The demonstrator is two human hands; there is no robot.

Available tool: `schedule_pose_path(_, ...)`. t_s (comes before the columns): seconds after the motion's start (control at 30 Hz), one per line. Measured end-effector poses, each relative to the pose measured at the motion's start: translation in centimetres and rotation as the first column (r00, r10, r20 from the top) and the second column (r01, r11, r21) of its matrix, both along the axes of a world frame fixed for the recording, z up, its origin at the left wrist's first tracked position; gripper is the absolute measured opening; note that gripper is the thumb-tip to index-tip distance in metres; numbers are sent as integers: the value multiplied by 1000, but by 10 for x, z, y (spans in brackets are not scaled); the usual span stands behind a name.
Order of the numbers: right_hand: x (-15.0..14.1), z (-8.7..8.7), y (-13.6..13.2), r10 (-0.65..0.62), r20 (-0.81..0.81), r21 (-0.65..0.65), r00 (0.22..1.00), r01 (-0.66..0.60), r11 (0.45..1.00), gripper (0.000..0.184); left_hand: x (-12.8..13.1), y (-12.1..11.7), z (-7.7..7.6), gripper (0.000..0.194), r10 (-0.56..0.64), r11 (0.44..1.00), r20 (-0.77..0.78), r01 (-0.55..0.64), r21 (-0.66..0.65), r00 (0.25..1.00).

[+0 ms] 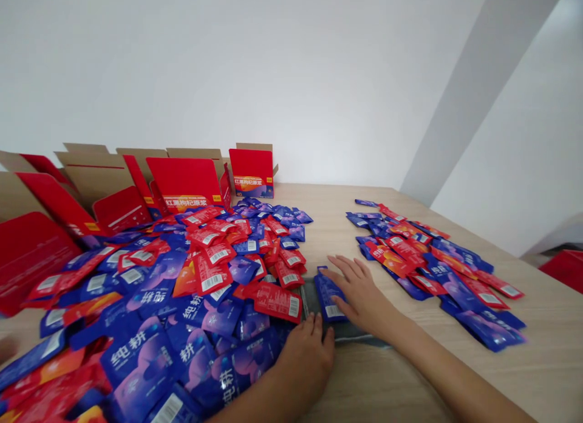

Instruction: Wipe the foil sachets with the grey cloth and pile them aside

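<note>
The hands are apart: the right hand, fingers spread, touches one blue pouch lying on one grey mat; the left hand rests nearby, its grip unclear. A light, flat touch probably suits the pouch. Around lie two pouch piles, too overlapped to count; behind, at least four red boxes.

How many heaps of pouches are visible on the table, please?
2: a large heap at left, in front of the boxes, and a smaller heap at right. One blue pouch lies between them, at the right hand. The boxes may hide more.
</note>
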State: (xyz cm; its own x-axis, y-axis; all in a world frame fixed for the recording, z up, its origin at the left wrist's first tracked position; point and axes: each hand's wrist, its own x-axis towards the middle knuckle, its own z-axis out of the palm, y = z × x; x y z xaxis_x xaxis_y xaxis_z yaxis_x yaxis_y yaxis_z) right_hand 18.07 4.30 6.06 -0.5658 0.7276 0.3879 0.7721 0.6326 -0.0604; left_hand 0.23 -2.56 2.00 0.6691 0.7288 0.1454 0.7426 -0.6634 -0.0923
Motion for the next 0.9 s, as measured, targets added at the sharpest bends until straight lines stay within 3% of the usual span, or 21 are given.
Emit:
schedule_pose_path(0.1, 4, -32, -6, -108, -54, -104, 993, 102, 989, 51, 0, 1, -4, 35, 4, 1000, 29, -4, 15, 1000)
schedule_pose_path(0.2, 2, -55, -9, -125, -46, -211, 991, 112, 971, 47, 0, 0, -7, 33, 2, 999, 75, -5, 37, 997)
schedule_pose_path(0.3, -2, -62, -9, -105, -82, -254, 991, 81, 964, 47, 0, 0, -1, 29, 38, 999, 119, -38, -2, 992)
schedule_pose_path(0.4, -1, -61, -4, -83, -252, -272, 964, 11, 962, 44, 1, 0, 18, 27, 136, 983, 150, -114, -146, 979)
schedule_pose_path(0.53, 12, -61, 8, -171, -570, -347, 804, -47, 937, 39, 3, 7, 52, 21, 210, 924, 113, -159, -348, 971)
schedule_pose_path(0.63, 18, -63, 16, -318, -697, -447, 643, -43, 893, 38, 10, 21, 62, 24, 263, 936, 58, -240, -256, 963)
schedule_pose_path(0.77, 15, -63, 18, -416, -762, -504, 497, -51, 862, 41, 28, 47, 39, 41, 221, 975, 95, -219, -37, 971)
schedule_pose_path(0.9, 10, -66, 18, -466, -797, -522, 384, -50, 851, 52, 55, 65, 11, 68, 235, 961, 92, -217, -173, 968)
